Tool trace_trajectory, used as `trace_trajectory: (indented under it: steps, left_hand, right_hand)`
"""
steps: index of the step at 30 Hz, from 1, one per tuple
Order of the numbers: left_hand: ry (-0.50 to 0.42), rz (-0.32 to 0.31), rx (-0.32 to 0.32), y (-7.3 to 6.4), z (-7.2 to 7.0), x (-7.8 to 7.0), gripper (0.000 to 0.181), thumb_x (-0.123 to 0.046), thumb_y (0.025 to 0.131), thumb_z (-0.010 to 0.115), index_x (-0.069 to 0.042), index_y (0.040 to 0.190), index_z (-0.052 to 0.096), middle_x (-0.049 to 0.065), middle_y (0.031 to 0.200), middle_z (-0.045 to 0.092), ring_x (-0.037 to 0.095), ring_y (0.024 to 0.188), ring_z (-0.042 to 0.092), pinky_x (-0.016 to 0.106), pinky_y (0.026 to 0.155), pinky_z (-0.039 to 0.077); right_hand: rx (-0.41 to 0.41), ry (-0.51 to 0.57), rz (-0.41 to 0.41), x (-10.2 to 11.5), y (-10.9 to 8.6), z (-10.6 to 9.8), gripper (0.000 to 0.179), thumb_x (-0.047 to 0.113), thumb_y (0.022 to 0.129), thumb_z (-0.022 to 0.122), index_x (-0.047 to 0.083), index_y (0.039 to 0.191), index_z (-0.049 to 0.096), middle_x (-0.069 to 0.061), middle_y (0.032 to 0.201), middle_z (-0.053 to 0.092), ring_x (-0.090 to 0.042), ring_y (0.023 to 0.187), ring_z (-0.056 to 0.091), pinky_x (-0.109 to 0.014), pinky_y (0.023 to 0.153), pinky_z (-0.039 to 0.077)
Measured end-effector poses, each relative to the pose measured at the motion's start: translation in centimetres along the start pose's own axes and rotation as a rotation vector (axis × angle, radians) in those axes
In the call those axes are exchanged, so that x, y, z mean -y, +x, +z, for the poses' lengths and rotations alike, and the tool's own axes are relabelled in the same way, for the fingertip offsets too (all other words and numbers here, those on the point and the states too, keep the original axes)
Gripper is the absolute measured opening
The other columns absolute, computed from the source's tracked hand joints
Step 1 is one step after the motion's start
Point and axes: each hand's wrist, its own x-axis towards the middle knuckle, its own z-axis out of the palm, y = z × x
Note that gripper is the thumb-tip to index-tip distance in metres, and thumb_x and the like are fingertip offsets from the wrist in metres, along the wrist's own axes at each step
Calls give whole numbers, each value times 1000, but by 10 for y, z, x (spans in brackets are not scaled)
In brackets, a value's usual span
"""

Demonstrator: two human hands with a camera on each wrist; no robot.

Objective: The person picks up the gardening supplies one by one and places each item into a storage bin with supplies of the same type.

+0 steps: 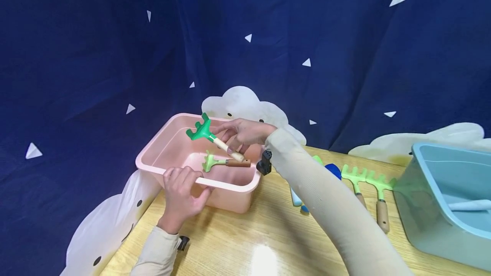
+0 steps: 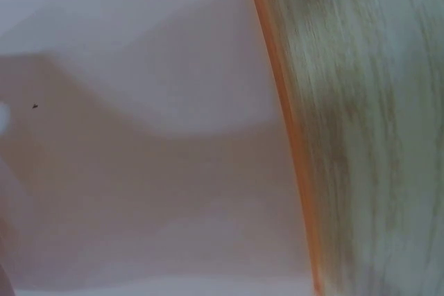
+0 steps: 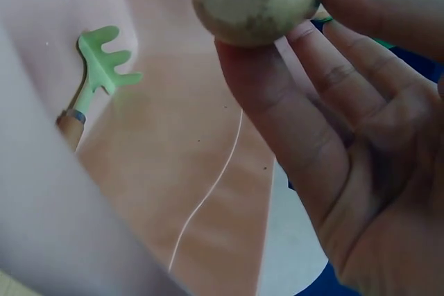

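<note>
A pink plastic bin (image 1: 226, 199) stands on the table, and my left hand (image 1: 180, 193) grips its near rim, fingers over the edge and thumb outside. Above the bin's interior, my right hand (image 1: 247, 133) pinches a dark green hand rake (image 1: 200, 131) by its pale wooden handle, tines pointing left. The handle's rounded end (image 3: 239, 5) shows between thumb and finger in the right wrist view. Inside the bin lies a light green hand rake (image 1: 209, 162) with a brown wooden handle. The left wrist view holds mostly the bin's blurred pink wall (image 2: 159, 192).
To the right, two light green hand rakes (image 1: 379, 182) with brown handles lie on the wooden table (image 1: 230, 242). Blue and green pieces (image 1: 333, 170) show partly behind the right sleeve. A blue bin (image 1: 426, 212) at far right contains a pale rod (image 1: 469, 205). A dark blue curtain hangs behind.
</note>
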Motion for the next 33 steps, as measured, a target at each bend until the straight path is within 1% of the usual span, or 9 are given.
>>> trace_trajectory:
  steps: [3, 8, 12, 18, 21, 24, 28, 31, 33]
  left_hand:
    - [-7, 10, -12, 1, 2, -1, 35, -42, 77, 64, -7, 78, 62, 1, 68, 54, 25, 69, 48, 48, 83, 31]
    - [-15, 12, -13, 1, 4, -3, 36, -44, 78, 64, -8, 78, 62, 1, 68, 54, 25, 69, 48, 48, 84, 31]
    - [-20, 8, -10, 1, 5, -4, 35, -43, 77, 64, -9, 78, 62, 1, 67, 53, 25, 69, 47, 48, 84, 32]
    - [-26, 15, -7, 1, 6, -5, 37, -45, 81, 62, -8, 79, 63, 2, 69, 55, 25, 69, 47, 48, 84, 31]
    - [-28, 12, 1, 1, 6, -5, 38, -46, 82, 61, -8, 79, 63, 2, 69, 55, 24, 70, 47, 48, 84, 31]
    - [-33, 5, 10, 0, 5, -4, 36, -44, 80, 62, -8, 79, 63, 2, 69, 56, 24, 70, 48, 48, 84, 31]
    - [-38, -2, 16, -1, 5, -3, 34, -41, 77, 64, -7, 79, 63, 2, 69, 55, 25, 71, 48, 48, 85, 31]
    - [-38, 0, 20, -1, 3, -2, 34, -41, 77, 65, -7, 79, 62, 2, 69, 55, 25, 71, 47, 49, 85, 31]
    - [-36, 3, 22, -1, 3, 0, 35, -42, 78, 64, -7, 79, 62, 2, 69, 55, 25, 71, 47, 49, 85, 31]
  right_hand:
    - [-4, 0, 10, -1, -1, 0, 78, -9, 79, 67, 26, 146, 48, -14, 127, 64, -17, 93, 68, -32, 66, 59]
    - [-6, 42, 36, -3, -2, 1, 79, -11, 79, 69, 25, 147, 48, -14, 128, 64, -21, 95, 69, -33, 67, 59]
    - [-14, 31, 32, -7, -2, 1, 74, -10, 81, 66, 21, 146, 48, -13, 136, 61, -20, 105, 66, -34, 73, 59]
    - [-92, -44, -49, -12, -5, -4, 58, -5, 87, 58, 9, 143, 50, -14, 144, 56, -27, 127, 59, -31, 90, 55]
    - [-123, -55, -64, -14, -7, -7, 55, -3, 89, 58, 8, 142, 51, -15, 143, 57, -29, 126, 60, -30, 89, 53]
    - [-170, -53, -73, -16, -11, -12, 53, -2, 89, 59, 9, 140, 53, -14, 140, 59, -28, 121, 64, -29, 85, 52]
    - [-243, -46, -80, -18, -21, -21, 49, -2, 90, 58, 9, 137, 55, -15, 137, 61, -32, 122, 62, -37, 92, 53]
    - [-284, -57, -74, -18, -33, -29, 46, -2, 90, 58, 8, 136, 56, -17, 135, 61, -35, 125, 60, -41, 97, 52]
    - [-310, -77, -73, -20, -41, -35, 45, -1, 91, 58, 8, 135, 57, -18, 135, 62, -35, 126, 59, -41, 98, 52]
